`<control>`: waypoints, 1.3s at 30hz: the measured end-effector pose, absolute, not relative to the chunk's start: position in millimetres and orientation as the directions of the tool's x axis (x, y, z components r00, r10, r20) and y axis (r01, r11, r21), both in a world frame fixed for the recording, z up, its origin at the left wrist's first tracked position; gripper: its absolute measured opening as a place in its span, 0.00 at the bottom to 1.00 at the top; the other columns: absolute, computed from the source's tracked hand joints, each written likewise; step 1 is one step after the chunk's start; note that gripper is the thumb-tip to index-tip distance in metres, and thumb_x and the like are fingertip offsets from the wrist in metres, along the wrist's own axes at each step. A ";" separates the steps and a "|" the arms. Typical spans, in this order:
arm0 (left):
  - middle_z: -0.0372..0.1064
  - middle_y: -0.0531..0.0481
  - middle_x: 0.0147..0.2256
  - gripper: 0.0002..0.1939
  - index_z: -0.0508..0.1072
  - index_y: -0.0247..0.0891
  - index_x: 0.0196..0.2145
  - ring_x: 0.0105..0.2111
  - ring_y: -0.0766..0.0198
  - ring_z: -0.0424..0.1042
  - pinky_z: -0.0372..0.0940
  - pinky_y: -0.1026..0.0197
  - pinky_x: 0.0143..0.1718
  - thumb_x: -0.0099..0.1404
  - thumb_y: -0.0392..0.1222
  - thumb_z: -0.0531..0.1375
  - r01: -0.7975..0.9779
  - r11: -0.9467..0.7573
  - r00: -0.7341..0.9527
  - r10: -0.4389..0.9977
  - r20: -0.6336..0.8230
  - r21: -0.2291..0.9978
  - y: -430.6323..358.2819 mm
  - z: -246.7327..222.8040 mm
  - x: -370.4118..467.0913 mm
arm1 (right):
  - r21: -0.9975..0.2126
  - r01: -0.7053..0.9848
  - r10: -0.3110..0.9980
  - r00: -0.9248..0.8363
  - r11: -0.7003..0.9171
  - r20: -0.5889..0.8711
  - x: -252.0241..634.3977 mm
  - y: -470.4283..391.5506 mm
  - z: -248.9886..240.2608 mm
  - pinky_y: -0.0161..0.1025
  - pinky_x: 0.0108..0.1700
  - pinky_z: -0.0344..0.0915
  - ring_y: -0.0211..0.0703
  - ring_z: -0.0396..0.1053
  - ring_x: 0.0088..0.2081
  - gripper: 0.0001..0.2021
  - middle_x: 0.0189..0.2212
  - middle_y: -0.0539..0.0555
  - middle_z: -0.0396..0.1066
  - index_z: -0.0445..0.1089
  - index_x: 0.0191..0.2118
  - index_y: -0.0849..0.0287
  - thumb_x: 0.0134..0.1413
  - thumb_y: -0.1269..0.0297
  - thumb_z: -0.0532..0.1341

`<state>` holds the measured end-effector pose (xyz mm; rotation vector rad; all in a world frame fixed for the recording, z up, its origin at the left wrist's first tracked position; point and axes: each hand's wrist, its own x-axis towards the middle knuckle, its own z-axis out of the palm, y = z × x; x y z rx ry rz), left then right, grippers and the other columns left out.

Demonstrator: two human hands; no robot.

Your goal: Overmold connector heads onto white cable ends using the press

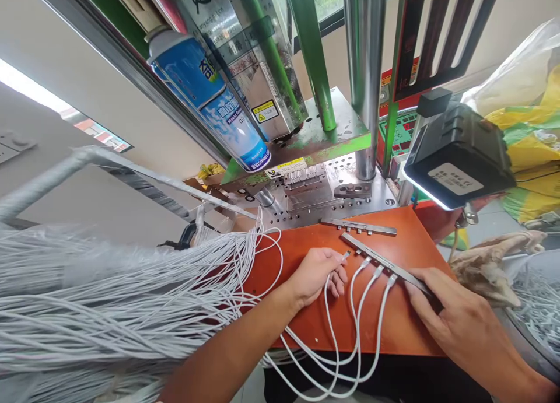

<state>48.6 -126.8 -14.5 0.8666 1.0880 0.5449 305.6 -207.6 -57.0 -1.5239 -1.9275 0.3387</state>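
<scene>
My left hand (321, 276) pinches the end of a white cable (331, 321), its small metal plug poking out past the fingertips. That plug is close to the far end of a metal bar (371, 253), apart from it. My right hand (452, 315) grips the near end of this bar on the orange work surface (301, 245). Along the bar's near side, several white cables with plugs (380, 271) are seated in a row and loop down over the table edge. A second metal bar (359, 225) with small fittings lies just behind.
A press machine with a metal bed (306, 196) stands behind the table, a blue spray can (210, 100) above it. Many white cables (131, 298) hang in a thick bundle at left. A black lamp (464, 152) stands at right, beside a bin of scraps (536, 298).
</scene>
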 end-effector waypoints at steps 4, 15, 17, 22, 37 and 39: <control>0.70 0.53 0.21 0.25 0.68 0.34 0.35 0.12 0.71 0.64 0.54 0.71 0.12 0.59 0.60 0.68 0.106 0.516 0.393 0.763 -0.513 0.850 -123.0 -13.0 56.6 | -0.610 0.746 0.954 -0.113 0.267 0.279 307.5 -207.4 -55.9 0.44 0.40 0.67 0.49 0.74 0.34 0.16 0.35 0.55 0.75 0.72 0.43 0.53 0.71 0.51 0.52; 0.72 0.51 0.22 0.25 0.69 0.34 0.34 0.15 0.69 0.69 0.60 0.71 0.13 0.62 0.61 0.67 0.183 0.481 0.461 0.729 -0.507 0.857 -121.3 -11.6 59.6 | -0.537 0.747 0.902 -0.200 0.393 0.382 306.4 -206.4 -54.9 0.43 0.41 0.61 0.44 0.69 0.34 0.12 0.33 0.51 0.70 0.70 0.45 0.55 0.75 0.58 0.51; 0.73 0.50 0.23 0.25 0.70 0.33 0.35 0.15 0.68 0.70 0.61 0.71 0.14 0.63 0.61 0.66 0.177 0.462 0.473 0.735 -0.486 0.869 -122.8 -12.0 57.5 | -0.489 0.774 0.888 -0.201 0.402 0.413 305.8 -207.7 -54.8 0.44 0.42 0.60 0.45 0.67 0.34 0.13 0.32 0.52 0.69 0.70 0.44 0.56 0.75 0.58 0.51; 0.73 0.49 0.22 0.24 0.70 0.34 0.37 0.16 0.68 0.71 0.62 0.70 0.16 0.66 0.61 0.63 0.125 0.481 0.492 0.729 -0.475 0.868 -127.2 -11.3 54.3 | -0.417 0.823 0.879 -0.190 0.386 0.437 303.3 -210.2 -54.4 0.46 0.44 0.60 0.48 0.65 0.38 0.11 0.35 0.54 0.67 0.71 0.43 0.57 0.73 0.61 0.53; 0.69 0.53 0.18 0.18 0.71 0.34 0.34 0.11 0.72 0.62 0.53 0.72 0.12 0.69 0.54 0.58 0.214 0.395 0.393 0.803 -0.449 0.894 -135.2 -13.5 56.3 | -0.485 0.787 0.897 -0.189 0.382 0.399 306.1 -211.7 -56.2 0.47 0.45 0.61 0.49 0.66 0.38 0.13 0.34 0.55 0.69 0.71 0.41 0.56 0.73 0.57 0.53; 0.68 0.54 0.18 0.17 0.71 0.35 0.33 0.11 0.72 0.61 0.52 0.71 0.11 0.70 0.53 0.57 0.268 0.369 0.369 0.814 -0.449 0.890 -136.3 -14.5 59.3 | -0.498 0.779 0.898 -0.181 0.380 0.402 306.5 -211.7 -55.4 0.47 0.45 0.61 0.49 0.66 0.38 0.13 0.34 0.55 0.69 0.70 0.41 0.56 0.73 0.57 0.53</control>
